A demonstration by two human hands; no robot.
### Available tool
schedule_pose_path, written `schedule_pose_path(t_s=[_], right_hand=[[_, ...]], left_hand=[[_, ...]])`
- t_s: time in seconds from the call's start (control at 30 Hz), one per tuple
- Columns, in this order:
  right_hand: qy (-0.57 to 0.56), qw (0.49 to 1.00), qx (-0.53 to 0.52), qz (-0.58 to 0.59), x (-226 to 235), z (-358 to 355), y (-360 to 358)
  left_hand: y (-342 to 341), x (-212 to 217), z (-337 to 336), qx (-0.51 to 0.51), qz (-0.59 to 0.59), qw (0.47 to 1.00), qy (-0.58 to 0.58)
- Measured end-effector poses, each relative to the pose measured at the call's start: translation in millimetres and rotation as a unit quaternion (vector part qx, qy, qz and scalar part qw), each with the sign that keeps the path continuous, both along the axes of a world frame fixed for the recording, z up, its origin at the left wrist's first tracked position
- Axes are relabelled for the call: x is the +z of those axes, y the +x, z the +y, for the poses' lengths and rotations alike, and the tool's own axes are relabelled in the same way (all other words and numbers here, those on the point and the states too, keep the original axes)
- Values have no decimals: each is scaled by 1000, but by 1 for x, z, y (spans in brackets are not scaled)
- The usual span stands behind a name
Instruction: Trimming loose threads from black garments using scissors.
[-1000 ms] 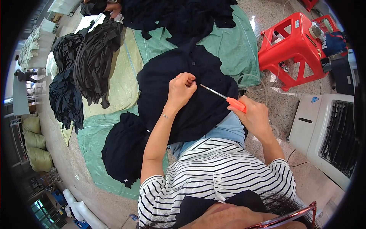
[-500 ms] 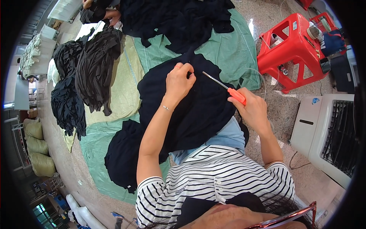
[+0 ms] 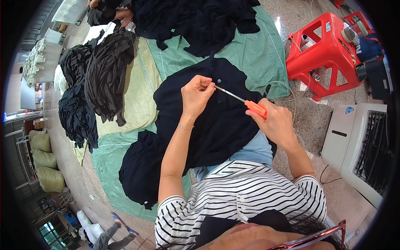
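A dark shirt (image 3: 216, 121) lies across the person's lap, over a green tarp (image 3: 258, 58). The left hand (image 3: 196, 95) pinches its fabric near a button, while the right hand (image 3: 277, 123) grips an orange-handled tool (image 3: 243, 102), tip at the pinch.

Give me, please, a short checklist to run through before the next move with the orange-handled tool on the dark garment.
1. Grip on the orange-handled tool: right hand closed around the handle. Ok.
2. Tool tip at the left hand's fingertips: looks so. Ok.
3. Fabric pinched: left hand bunches the dark garment by the small buttons. Ok.
4. Fingers clear of the tip: they sit right against it. Not ok.
5. Garment supported: it lies over the lap and the green sheet. Ok.
6. What the tip is touching: too small to see. Cannot tell.
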State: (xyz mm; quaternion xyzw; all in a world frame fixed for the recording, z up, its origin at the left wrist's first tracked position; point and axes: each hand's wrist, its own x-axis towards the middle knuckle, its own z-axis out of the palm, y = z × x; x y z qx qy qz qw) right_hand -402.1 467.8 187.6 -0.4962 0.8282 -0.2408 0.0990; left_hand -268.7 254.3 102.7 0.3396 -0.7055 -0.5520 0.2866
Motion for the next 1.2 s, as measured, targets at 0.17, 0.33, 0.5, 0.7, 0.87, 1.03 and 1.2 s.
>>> schedule_pose_path(t_s=[0.17,0.33,0.5,0.7,0.87,1.03,1.2], right_hand=[[21,1000,-1,23,-2,-1,-2],[4,999,-36,16,3,4,-5],[-3,999,-40,-21,-1,11,-3],[3,999,-31,-35,-10,2,-4],[-28,995,-81,-42,-8,5,-10],[-1,988,-145,-52,-10,48,-16],[27,987,-137,-79,0,85,10]], left_hand=[[-3,-2,-2,3,-45,999,-29],[-9,20,-1,-34,-103,983,-147],[-11,9,-4,-33,-162,956,-242],[-13,11,2,-16,-138,972,-191],[-18,18,-2,-17,-124,979,-161],[-15,51,33,-295,-147,889,-318],[-53,54,25,-469,-413,725,-288]])
